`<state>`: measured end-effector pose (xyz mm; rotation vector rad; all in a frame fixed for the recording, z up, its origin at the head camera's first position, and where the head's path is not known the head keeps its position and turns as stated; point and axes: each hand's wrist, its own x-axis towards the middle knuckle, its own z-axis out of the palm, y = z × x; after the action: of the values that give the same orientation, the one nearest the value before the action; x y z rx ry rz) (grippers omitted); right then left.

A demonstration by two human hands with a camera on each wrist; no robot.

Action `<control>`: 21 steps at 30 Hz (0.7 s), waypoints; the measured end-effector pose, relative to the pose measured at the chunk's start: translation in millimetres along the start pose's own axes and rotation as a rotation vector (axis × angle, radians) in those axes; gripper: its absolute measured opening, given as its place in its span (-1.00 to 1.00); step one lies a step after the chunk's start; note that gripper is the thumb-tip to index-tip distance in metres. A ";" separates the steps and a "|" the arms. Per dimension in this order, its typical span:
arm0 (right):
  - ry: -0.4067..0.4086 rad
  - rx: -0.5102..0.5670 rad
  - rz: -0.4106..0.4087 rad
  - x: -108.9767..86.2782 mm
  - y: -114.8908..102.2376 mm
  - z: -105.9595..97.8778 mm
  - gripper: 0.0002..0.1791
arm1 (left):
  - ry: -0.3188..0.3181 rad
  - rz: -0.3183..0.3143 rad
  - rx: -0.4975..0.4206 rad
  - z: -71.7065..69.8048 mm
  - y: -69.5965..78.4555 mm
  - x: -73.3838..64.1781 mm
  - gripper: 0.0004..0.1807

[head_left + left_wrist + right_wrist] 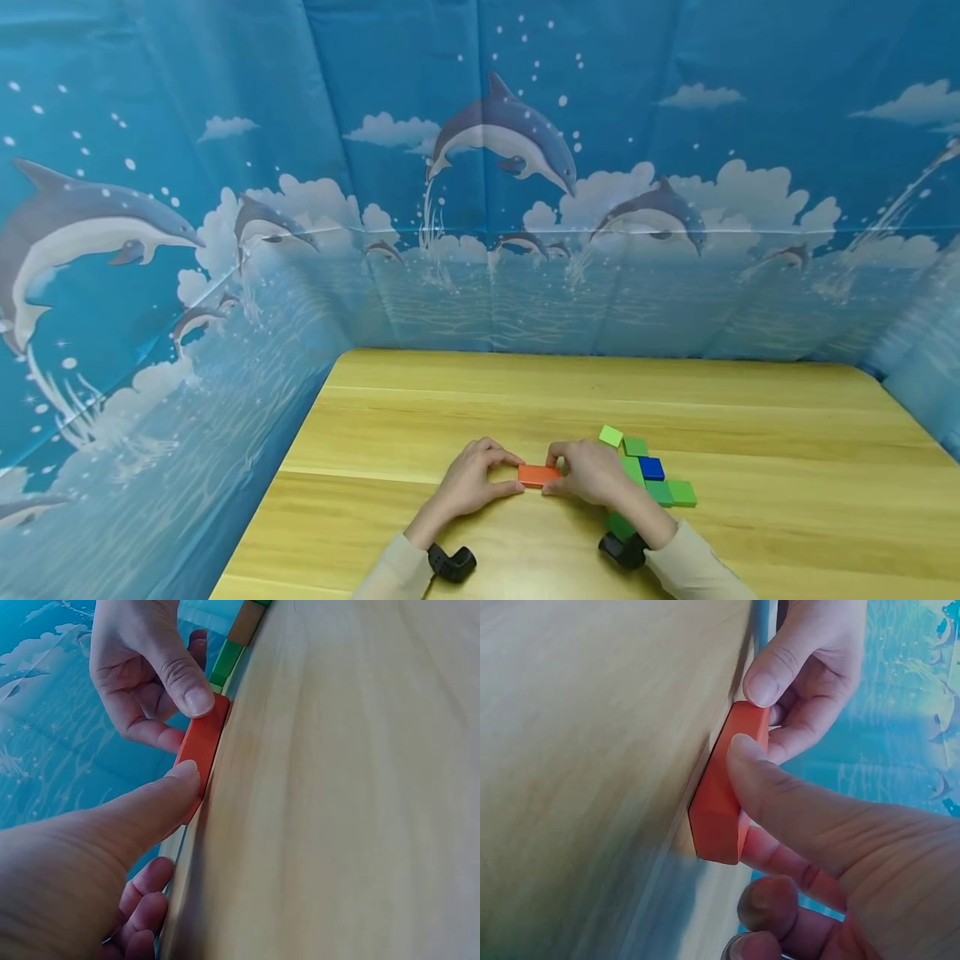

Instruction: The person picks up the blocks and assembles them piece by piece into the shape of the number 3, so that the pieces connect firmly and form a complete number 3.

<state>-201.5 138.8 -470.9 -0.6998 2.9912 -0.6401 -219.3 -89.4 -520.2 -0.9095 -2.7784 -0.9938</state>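
Left hand point(471, 479) and right hand point(591, 472) pinch both ends of the orange-red block point(537, 476), closed to its width, well inside the table's far edge point(592, 362); a rightward jerk could scatter the green blocks point(659, 492).

Screened-off work space, building type hard to tell
Creased blue sheeting point(397, 183) printed with grey-and-white dolphins point(498, 125) and white clouds point(753, 187) hangs behind and on both sides of a round-cornered, yellow wood-grain counter point(465, 408), hiding the room beyond.
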 end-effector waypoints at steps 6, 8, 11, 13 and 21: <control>0.002 0.073 0.029 -5.7 10.0 -14.7 -0.76 | 0.001 -0.001 0.001 0.4 0.1 1.0 -0.59; 0.017 0.098 0.049 -9.9 15.4 -24.0 -0.79 | 0.001 0.000 -0.003 0.6 0.1 1.2 -0.59; 0.029 0.106 0.086 -18.1 23.8 -37.6 -0.83 | 0.000 -0.004 -0.007 0.7 0.1 1.2 -0.59; 0.023 0.097 0.101 -25.0 28.6 -44.6 -0.85 | -0.002 -0.003 -0.008 0.7 0.0 0.9 -0.59; -0.041 0.008 0.192 -49.4 32.0 -47.5 -0.70 | 0.004 0.017 -0.001 0.7 -1.9 -0.6 -0.60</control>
<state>-175.1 204.4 -444.2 -0.4125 2.9664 -0.6185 -219.7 -90.5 -522.0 -0.9282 -2.7624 -0.9933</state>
